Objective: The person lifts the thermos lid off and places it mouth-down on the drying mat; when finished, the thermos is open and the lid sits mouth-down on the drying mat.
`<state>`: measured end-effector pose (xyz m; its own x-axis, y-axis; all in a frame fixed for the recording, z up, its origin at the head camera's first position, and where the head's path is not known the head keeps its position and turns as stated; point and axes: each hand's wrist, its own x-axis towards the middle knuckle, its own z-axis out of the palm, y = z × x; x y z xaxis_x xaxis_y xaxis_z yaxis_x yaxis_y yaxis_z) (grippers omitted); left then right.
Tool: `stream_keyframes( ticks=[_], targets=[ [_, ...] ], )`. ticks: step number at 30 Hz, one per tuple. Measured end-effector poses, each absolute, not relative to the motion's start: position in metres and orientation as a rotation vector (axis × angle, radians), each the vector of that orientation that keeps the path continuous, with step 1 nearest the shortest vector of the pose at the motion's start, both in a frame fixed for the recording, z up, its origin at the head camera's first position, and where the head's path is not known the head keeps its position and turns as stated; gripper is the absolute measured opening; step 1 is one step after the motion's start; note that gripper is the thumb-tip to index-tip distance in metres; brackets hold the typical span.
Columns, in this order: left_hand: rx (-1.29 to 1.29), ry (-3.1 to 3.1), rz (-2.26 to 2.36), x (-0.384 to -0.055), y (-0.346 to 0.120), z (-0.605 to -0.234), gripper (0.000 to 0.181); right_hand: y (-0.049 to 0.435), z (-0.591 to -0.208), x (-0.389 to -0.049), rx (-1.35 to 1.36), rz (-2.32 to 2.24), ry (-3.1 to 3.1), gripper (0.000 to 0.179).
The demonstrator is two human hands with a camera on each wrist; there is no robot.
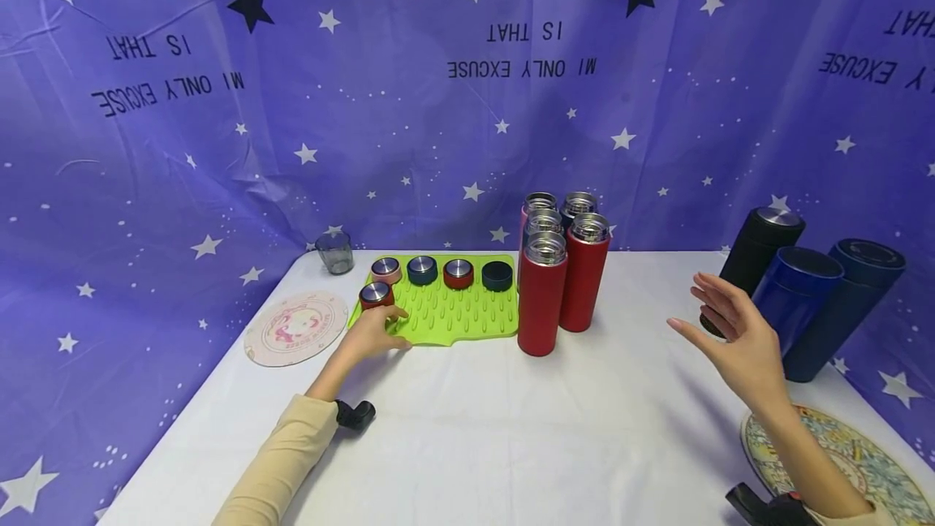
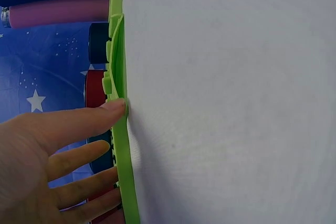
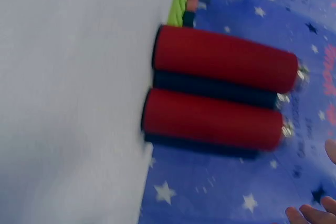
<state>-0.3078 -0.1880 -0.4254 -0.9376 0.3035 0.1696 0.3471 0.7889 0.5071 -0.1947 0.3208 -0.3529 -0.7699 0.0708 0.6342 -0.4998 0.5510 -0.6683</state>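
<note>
Behind the left hand [image 1: 371,337], a red lid [image 1: 376,293], lower edge hidden.

Glass: we see one clear, greyish tumbler [image 1: 335,254] standing at the far left corner of the counter [image 1: 467,428].
Pale pink round mat: we find it [image 1: 295,329] lying flat near the left edge, nearer than the tumbler, with a pinker drawing in its middle.
Patterned round mat: we spot this multicoloured one [image 1: 865,453] at the near right, partly hidden.
White surface: we see pale cloth covering the counter.
Purple backdrop: we have starry fabric [image 1: 409,120] across the far side and both flanks, printed with white and black stars, upside-down black words and red script along its top.
</note>
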Motion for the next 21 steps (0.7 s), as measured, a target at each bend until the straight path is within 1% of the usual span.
stream_keyframes(
  ticks=[5, 10, 14, 21],
  targets=[
    [-0.506, -2.904, -0.841, -0.308, -0.187, -0.426, 0.053, 0.340, -0.344, -0.172, 0.171, 1.185, -2.102, 0.077],
    [-0.515, -2.894, -0.841, -0.308, -0.186, -0.425, 0.053, 0.358, -0.343, -0.160, -0.061, 1.178, -2.028, 0.073],
    [-0.529, -2.891, -0.829, -0.307, -0.186, -0.425, 0.053, 0.373, -0.348, -0.159, -0.210, 1.193, -1.975, 0.070],
    [-0.510, -2.910, -0.833, -0.307, -0.187, -0.424, 0.054, 0.391, -0.359, -0.167, -0.315, 1.233, -1.939, 0.072]
  ],
)
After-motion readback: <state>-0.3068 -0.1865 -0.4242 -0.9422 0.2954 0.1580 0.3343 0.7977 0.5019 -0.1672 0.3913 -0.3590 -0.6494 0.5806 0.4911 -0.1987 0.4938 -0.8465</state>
